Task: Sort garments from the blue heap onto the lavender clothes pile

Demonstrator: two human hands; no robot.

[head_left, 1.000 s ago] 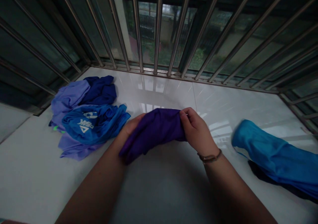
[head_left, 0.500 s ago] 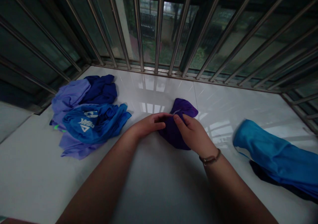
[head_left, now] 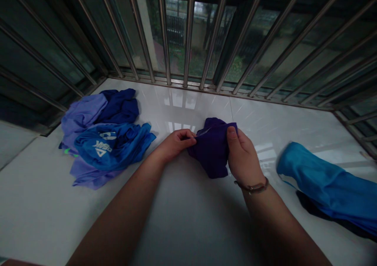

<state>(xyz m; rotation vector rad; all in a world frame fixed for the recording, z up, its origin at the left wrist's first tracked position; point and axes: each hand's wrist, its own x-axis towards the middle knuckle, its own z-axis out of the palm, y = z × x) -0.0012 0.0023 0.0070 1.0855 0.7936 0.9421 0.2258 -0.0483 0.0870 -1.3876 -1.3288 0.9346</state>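
Purple crumpled cloth point(head_left: 212, 148), two-handed grip

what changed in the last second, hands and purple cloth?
The purple cloth went from a long roll stretched between the hands to a small bunch farther back. The left hand moved from under its left end to pinching its top edge; the right hand shifted to grip the right corner. The pile of blue clothes and the blue garment did not move.
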